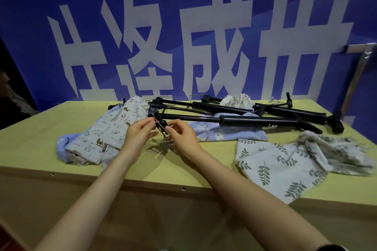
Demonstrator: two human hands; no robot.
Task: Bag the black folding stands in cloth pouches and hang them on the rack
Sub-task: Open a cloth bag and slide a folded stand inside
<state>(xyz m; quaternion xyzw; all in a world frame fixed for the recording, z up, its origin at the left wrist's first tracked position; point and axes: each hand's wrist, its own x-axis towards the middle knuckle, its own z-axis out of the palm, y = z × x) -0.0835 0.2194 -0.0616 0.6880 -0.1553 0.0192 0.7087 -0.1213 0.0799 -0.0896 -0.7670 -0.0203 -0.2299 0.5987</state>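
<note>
Your left hand and right hand both pinch the near-left head of the nearest folding stand, which lies across the surface. It looks rigid and long; grip the tube. Pouch is limp.

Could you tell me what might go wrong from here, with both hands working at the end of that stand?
The left hand and right hand pinch thin metal parts at the end of the nearest black stand; fingers could get nipped if it folds. Its far end lies among the other stands, so lifting may drag them. The leaf-print pouch overhangs the table edge and might slip off.
</note>
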